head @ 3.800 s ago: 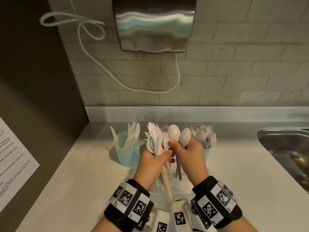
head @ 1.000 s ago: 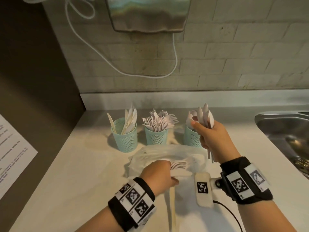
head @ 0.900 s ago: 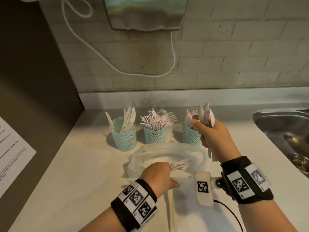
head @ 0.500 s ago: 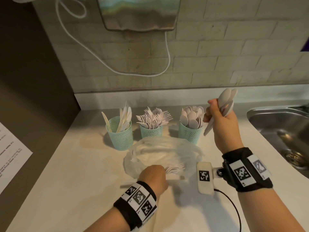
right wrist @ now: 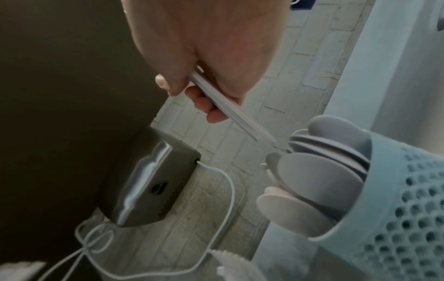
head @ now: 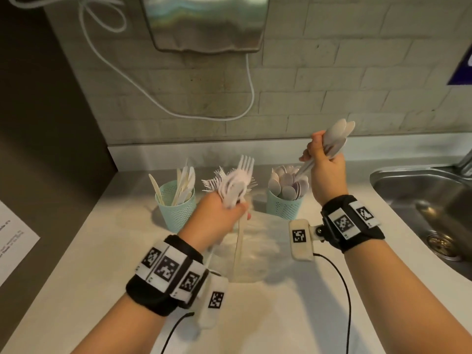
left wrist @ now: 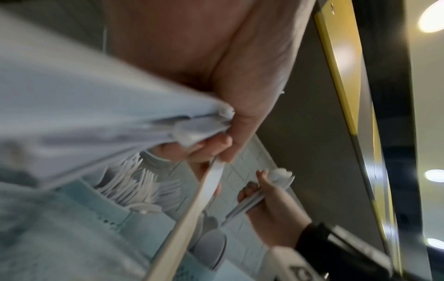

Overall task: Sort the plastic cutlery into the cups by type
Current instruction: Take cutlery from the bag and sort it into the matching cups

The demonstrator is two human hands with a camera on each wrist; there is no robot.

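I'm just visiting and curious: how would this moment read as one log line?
left hand: grips forks | right hand: grips spoons above spoon cup | stage: sorting underway

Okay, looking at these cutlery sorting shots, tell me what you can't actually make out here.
- Middle cup: head view, hidden behind the left hand and its bundle of forks.
- How many spoons the right hand grips: they overlap.
- Printed sheet: cut by the left edge, text too small.
- Left wrist view: the near cutlery is motion-blurred.
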